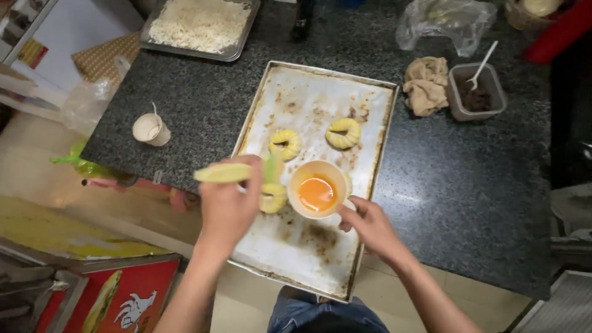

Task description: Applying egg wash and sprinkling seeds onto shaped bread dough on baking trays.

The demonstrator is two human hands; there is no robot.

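A worn baking tray (308,265) lies on the dark granite counter. Three yellow-glazed dough rings sit on it: one at the middle (285,143), one to its right (343,133), one lower (273,198) under my left hand. My left hand (229,200) grips a green-handled pastry brush (223,172), held over the lower ring. My right hand (369,223) holds the rim of a small cup of orange egg wash (317,190) above the tray.
A metal pan of white shreds (198,24) stands at the back. A small paper cup (150,129) sits left of the tray. At right are a crumpled cloth (426,83), a plastic tub with a spoon (476,91) and a clear bag (444,21).
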